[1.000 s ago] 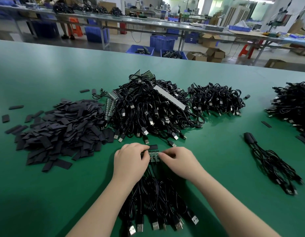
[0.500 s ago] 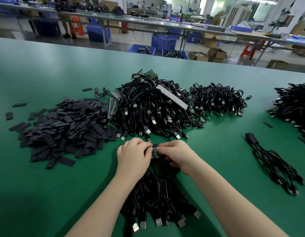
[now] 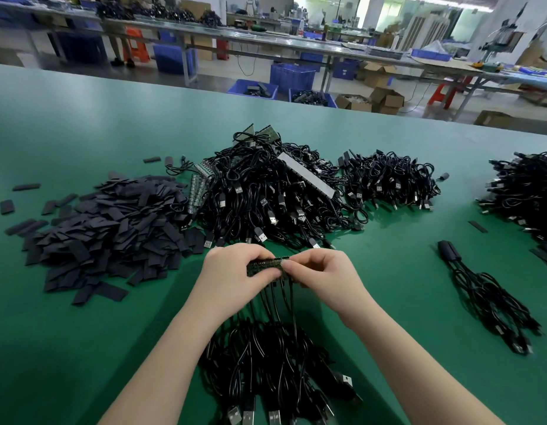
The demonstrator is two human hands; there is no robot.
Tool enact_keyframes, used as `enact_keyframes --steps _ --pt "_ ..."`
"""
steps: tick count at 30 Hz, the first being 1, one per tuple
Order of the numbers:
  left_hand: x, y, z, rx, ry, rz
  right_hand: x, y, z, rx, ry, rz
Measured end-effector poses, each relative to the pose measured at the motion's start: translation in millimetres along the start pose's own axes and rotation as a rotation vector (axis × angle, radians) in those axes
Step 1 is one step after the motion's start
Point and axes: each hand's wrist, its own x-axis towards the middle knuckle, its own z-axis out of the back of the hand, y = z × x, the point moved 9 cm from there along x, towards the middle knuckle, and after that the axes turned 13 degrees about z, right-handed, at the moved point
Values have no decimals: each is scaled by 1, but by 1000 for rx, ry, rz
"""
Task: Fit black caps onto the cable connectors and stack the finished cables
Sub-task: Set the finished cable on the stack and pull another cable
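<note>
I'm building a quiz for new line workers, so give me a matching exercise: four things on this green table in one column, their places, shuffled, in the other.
Things:
1. pile of black caps
2. green connector strip
3. small cable bundle
4. silver USB plugs

Places:
A. near table edge, between the forearms
B. lying alone, right of the hands
C. left of the big cable heap
D. pinched between the left hand and the right hand

Pairs: 1-C, 2-D, 3-B, 4-A
</note>
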Motion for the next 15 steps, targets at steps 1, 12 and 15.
enact_keyframes --steps 1,12,15 --pt "2 0 0 -32 14 24 1 4 2 -41 -1 32" --pt "12 -7 -6 -7 129 109 2 19 10 -256 -54 164" --pt "13 -9 -10 45 82 128 0 19 12 -294 -103 190"
